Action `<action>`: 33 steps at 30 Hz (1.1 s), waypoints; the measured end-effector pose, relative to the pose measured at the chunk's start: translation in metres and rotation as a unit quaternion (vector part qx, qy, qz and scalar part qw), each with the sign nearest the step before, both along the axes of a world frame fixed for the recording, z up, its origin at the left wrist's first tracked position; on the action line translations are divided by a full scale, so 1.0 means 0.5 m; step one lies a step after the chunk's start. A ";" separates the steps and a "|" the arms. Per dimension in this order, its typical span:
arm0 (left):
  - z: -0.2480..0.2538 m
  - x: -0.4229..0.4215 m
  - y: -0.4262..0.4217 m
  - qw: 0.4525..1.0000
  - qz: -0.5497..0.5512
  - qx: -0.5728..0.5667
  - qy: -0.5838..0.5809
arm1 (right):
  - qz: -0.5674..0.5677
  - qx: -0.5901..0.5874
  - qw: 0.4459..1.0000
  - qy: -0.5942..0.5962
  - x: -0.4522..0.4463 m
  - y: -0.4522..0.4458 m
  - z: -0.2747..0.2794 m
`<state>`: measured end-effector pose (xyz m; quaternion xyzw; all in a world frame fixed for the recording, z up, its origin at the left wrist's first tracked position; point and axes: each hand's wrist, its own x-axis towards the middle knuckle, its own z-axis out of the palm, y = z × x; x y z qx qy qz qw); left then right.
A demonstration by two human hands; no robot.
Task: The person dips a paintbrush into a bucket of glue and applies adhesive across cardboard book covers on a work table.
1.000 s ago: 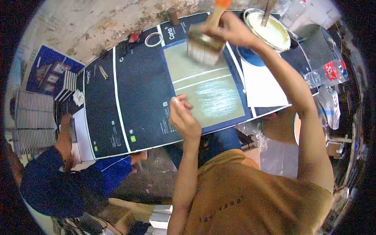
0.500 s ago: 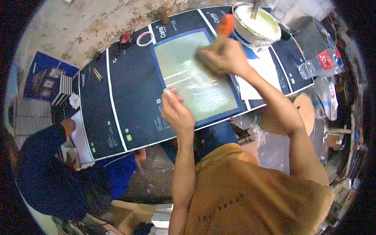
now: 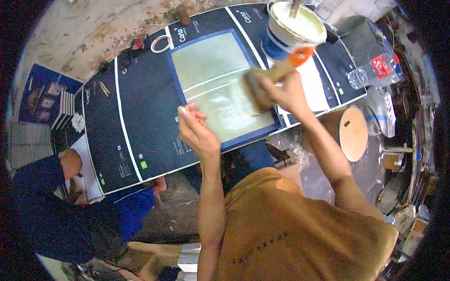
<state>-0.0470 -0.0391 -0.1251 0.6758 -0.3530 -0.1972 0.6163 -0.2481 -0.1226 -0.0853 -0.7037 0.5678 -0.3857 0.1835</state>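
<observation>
White crumpled paper [image 3: 78, 122] sits toward the left end of the bench [image 3: 150, 93], with thin wooden sticks [image 3: 103, 89] to its right and a roll of tape [image 3: 154, 45] farther along near the back edge. Right of these, toward the middle of the bench, lies the pale grey-green sheet [image 3: 211, 58] with a navy border, two white bars running across it and a wet shine on its nearer half. The left grip [image 3: 199, 133] is narrow, thumb and fingers close together at the sheet's left edge; from above I cannot tell whether it pinches that edge or only rests by it. Right of it, a broad brush [image 3: 255, 91] has its bristles on the sheet near the right border, the right grip [image 3: 291, 96] closed round its wooden handle, which ends in orange. For even brushing, I would overlap the strokes, carry each lightly past the border, hold the pressure steady, and have the left grip steady the sheet so that it does not skid. Behind the brush and to its right, a white-and-blue bucket [image 3: 276, 47] stands upright, holding a pale, creamy liquid [image 3: 307, 25], with a stick [image 3: 294, 8] standing in it and smears round the rim. Farther right, a clear bottle [image 3: 376, 70] with a red label lies on its side; no coloured liquid shows inside it.
</observation>
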 end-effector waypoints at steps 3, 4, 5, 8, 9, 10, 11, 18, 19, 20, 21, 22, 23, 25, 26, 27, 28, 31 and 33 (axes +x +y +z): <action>0.008 -0.001 -0.001 1.000 0.004 0.004 0.010 | -0.070 0.054 0.992 0.092 -0.107 0.024 0.075; 0.010 0.000 -0.004 1.000 0.007 -0.006 0.013 | -0.084 0.014 0.993 0.076 -0.138 0.028 0.088; 0.011 0.001 -0.006 1.000 0.005 -0.013 0.016 | -0.101 -0.022 0.993 0.060 -0.150 0.038 0.106; -0.002 -0.004 0.000 1.000 0.003 -0.014 0.014 | -0.108 0.003 0.989 -0.097 -0.090 0.088 0.165; -0.004 -0.004 -0.002 1.000 0.007 -0.015 0.009 | -0.072 -0.029 0.987 -0.142 -0.062 0.091 0.143; 0.000 -0.006 -0.002 0.999 0.010 -0.012 0.033 | -0.059 0.001 0.987 -0.150 -0.021 0.099 0.136; -0.001 -0.006 -0.001 0.999 0.006 -0.013 0.028 | -0.020 -0.066 0.989 -0.132 0.010 0.094 0.095; 0.009 -0.004 0.002 0.996 0.008 -0.011 0.088 | -0.101 0.133 0.981 0.099 -0.110 0.157 0.119; 0.007 -0.004 0.000 0.995 -0.002 -0.019 0.100 | -0.180 0.144 0.962 0.145 -0.126 0.167 0.156; 0.010 0.002 -0.001 0.980 -0.010 -0.056 0.188 | -0.185 0.130 0.966 0.125 -0.191 0.166 0.142; 0.019 0.017 -0.002 0.957 -0.018 -0.093 0.274 | -0.188 0.116 0.970 0.104 -0.256 0.162 0.127; 0.032 0.035 -0.004 0.925 -0.023 -0.129 0.356 | -0.181 0.058 0.982 0.010 -0.279 0.159 0.131; 0.058 0.056 -0.006 0.926 -0.023 -0.170 0.338 | -0.170 0.003 0.982 -0.086 -0.271 0.157 0.147; 0.145 0.096 -0.057 0.937 0.010 -0.223 0.270 | -0.178 -0.043 0.972 -0.146 -0.217 0.154 0.172; 0.170 0.136 -0.089 0.952 -0.063 -0.228 0.196 | -0.160 -0.048 0.980 -0.105 -0.172 0.153 0.175; 0.202 0.146 -0.143 0.950 -0.117 -0.257 0.137 | -0.139 -0.055 0.987 -0.063 -0.121 0.150 0.180; 0.204 0.201 -0.209 0.967 -0.222 -0.117 -0.049 | -0.047 -0.039 0.998 -0.024 -0.070 0.145 0.186; 0.137 0.257 -0.386 0.838 -0.388 -0.068 -0.376 | 0.312 -0.114 0.942 0.051 0.053 0.086 0.167; 0.159 0.233 -0.406 0.796 -0.457 0.286 -0.277 | 0.366 -0.167 0.902 0.158 0.140 0.035 0.132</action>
